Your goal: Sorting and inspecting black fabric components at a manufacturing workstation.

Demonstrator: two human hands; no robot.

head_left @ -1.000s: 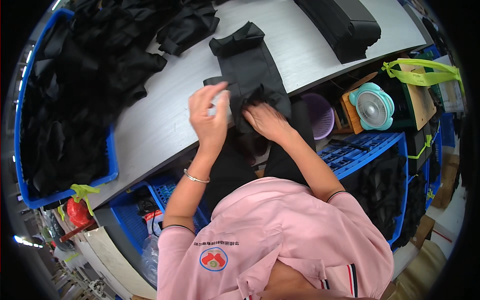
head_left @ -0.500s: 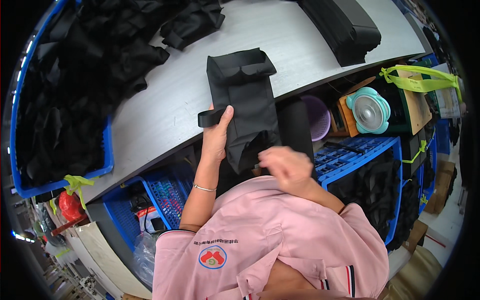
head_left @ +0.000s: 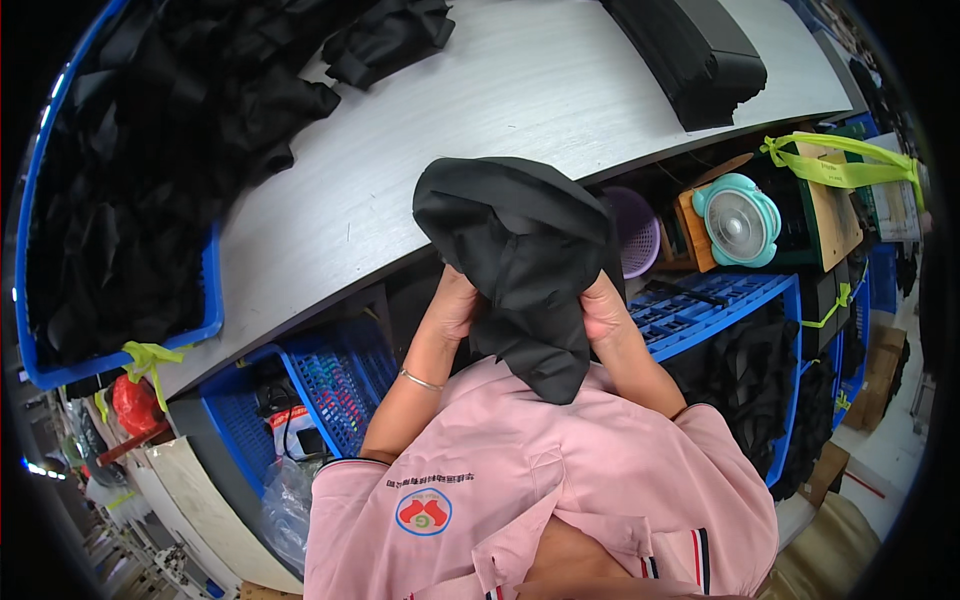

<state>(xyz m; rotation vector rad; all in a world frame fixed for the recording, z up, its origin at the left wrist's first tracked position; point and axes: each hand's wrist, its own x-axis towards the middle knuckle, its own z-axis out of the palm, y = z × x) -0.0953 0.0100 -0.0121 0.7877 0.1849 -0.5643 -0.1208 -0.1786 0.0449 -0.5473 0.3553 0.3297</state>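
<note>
A black fabric piece (head_left: 520, 260) is lifted off the grey table (head_left: 480, 110) and held in front of my chest. My left hand (head_left: 452, 305) grips its left side and my right hand (head_left: 602, 308) grips its right side. The cloth bulges upward and hangs down between both hands, hiding most of my fingers. A thin bracelet sits on my left wrist.
A blue bin (head_left: 130, 200) heaped with black fabric fills the table's left. More black cloth (head_left: 385, 40) lies at the top, a black case (head_left: 690, 50) at the upper right. Under the table stand blue crates (head_left: 330, 380), a purple basket (head_left: 635, 230) and a teal fan (head_left: 738, 222).
The black piece lay flat on the table under my left hand; now both hands have pulled it off the table toward my chest, bunched up.
</note>
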